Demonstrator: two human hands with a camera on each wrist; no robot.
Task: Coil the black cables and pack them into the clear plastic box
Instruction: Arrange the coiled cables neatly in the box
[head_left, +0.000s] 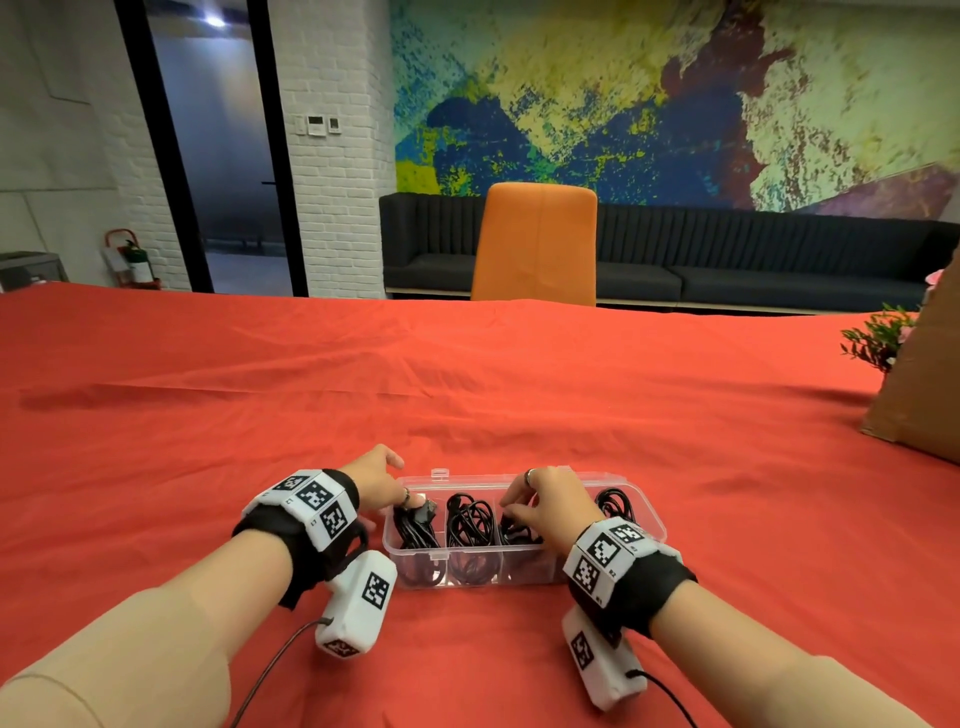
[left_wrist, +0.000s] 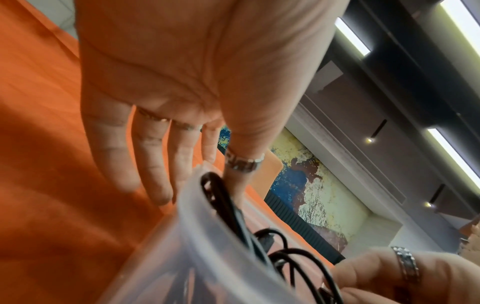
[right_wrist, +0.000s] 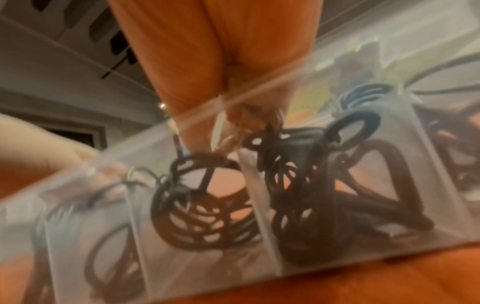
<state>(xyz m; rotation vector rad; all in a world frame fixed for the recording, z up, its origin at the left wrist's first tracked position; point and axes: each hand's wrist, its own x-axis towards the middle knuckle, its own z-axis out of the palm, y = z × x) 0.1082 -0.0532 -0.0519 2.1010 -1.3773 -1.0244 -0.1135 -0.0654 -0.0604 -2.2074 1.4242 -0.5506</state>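
Nearest the head camera are the two forearms in tan sleeves, each with a black wrist strap carrying white marker blocks. Past them the clear plastic box (head_left: 524, 569) sits on the counter (head_left: 467, 389), which is covered by a red cloth. The box is open at the top and split by dividers into side-by-side compartments, and coiled black cables (head_left: 470, 519) lie in them.

The left hand (head_left: 376, 480) is at the left end of the box. In the left wrist view its fingers (left_wrist: 153, 164) are straight and spread beside the box wall, while the thumb reaches over the rim and presses on the cable in the leftmost compartment; nothing is gripped.

The right hand (head_left: 548, 506) is over the right half of the box with its fingers curled down into a compartment. Seen through the box wall in the blurred right wrist view, its fingertips (right_wrist: 233, 131) pinch a bundle of black cable at the top.

Across the counter stands an orange chair (head_left: 537, 244), with a dark sofa (head_left: 753, 260) and a bright painted wall behind it. A brown cardboard box (head_left: 924, 374) and a small green plant (head_left: 875, 338) are at the far right edge.
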